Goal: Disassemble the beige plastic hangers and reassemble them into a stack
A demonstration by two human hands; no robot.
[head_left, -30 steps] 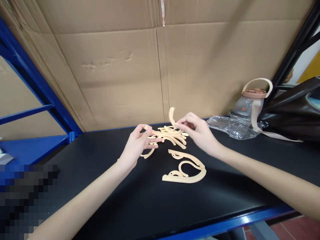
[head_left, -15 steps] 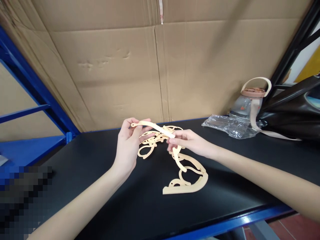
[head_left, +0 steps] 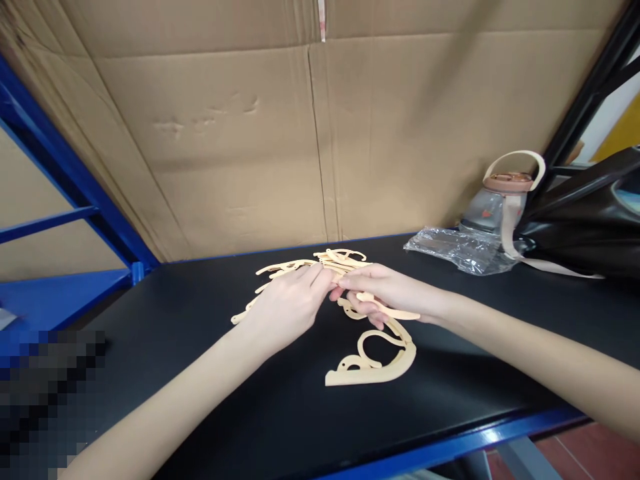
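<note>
My right hand (head_left: 375,290) is closed on a cream curved piece (head_left: 395,312), which sticks out below the palm toward the wrist. Its fingertips meet those of my left hand (head_left: 290,300), whose back faces up and whose fingers are pressed together over what they grip; that part is hidden. Behind and under my hands lies a pile of cream curved pieces (head_left: 345,254), some poking out to the left. Nearer the front, a larger cream curved assembly (head_left: 373,377) with a rounded loop rests on the black table (head_left: 280,427), partly behind my right hand.
A clear bottle (head_left: 493,207) with a handle and strap stands at the back right, beside crumpled clear plastic (head_left: 450,250). A black bag (head_left: 575,213) lies at the right edge. Cardboard (head_left: 225,147) rises behind the table; a blue frame (head_left: 90,167) stands left.
My left hand has moved right and turned palm down, meeting my right hand. The long curved piece held between them is now mostly hidden. The piece under my right hand has swung toward the right.
</note>
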